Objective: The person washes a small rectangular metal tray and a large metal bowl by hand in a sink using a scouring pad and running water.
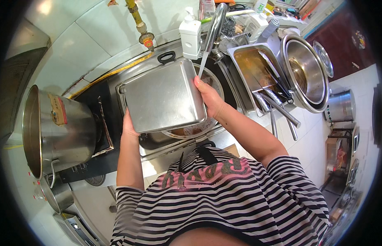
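Observation:
A rectangular stainless steel pan [166, 98] is held tilted over the sink [151, 144], its flat outer bottom towards me. My left hand [129, 124] grips its lower left edge, with most of the fingers hidden behind it. At the right side, my right hand [211, 98] holds the rim, thumb on the outer wall. Water [203, 63] runs from the metal faucet [216, 26] just beside the pan's upper right corner. Partly covered below is a round basin [191, 131] of brownish, foamy water. A black handle [166, 57] shows behind the pan.
A tall steel stockpot [66, 129] stands left on the black stove [104, 101]. A white pump bottle [190, 35] is behind the sink. To the right are a steel tray [248, 61] of brownish liquid with several metal-handled utensils [281, 110] and nested steel bowls [304, 72].

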`<state>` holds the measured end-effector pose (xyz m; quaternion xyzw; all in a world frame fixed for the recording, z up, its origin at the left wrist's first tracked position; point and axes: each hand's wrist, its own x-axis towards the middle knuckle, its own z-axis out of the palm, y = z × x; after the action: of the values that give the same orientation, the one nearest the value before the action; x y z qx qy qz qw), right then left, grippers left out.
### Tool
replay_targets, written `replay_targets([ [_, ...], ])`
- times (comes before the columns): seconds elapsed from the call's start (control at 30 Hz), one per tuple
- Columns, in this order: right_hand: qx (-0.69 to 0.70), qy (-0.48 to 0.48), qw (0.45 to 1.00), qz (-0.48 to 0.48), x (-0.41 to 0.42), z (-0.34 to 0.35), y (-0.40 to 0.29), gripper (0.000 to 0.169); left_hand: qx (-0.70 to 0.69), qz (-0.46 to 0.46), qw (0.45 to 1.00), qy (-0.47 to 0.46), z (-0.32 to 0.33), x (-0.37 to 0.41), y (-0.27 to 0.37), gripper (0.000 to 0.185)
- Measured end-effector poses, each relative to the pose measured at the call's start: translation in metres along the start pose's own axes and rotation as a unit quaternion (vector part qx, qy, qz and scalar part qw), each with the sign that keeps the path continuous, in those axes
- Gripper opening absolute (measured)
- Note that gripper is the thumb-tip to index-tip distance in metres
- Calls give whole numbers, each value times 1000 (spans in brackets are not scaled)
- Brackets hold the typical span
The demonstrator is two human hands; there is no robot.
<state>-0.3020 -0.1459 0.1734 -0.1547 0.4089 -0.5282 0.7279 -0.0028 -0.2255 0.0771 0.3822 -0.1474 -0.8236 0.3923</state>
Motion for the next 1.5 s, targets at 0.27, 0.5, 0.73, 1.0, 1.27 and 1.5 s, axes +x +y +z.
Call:
replay_targets([
  [0.27, -245, 190, 951, 12, 51, -62, 27, 68, 12, 74, 996, 43, 31, -45, 31, 43],
  [0.5, -100, 225, 968, -42, 69, -60, 15, 25, 123, 180, 969, 120, 61, -61, 36, 36],
  [0.73, -384, 62, 820, -420, 18, 40, 36, 36, 195, 258, 941, 104, 118, -70, 9, 30],
  [1.0, -639, -31, 510, -576, -6, 89, 7, 40, 310, 328, 889, 83, 150, -71, -22, 25],
  [1.27, -481, 121, 785, -372, 53, 21, -14, 30, 412, 259, 871, 66, 146, -74, -24, 31],
  [1.5, -515, 19, 666, -539, 5, 74, -18, 20, 455, 257, 850, 64, 138, -64, -30, 32],
])
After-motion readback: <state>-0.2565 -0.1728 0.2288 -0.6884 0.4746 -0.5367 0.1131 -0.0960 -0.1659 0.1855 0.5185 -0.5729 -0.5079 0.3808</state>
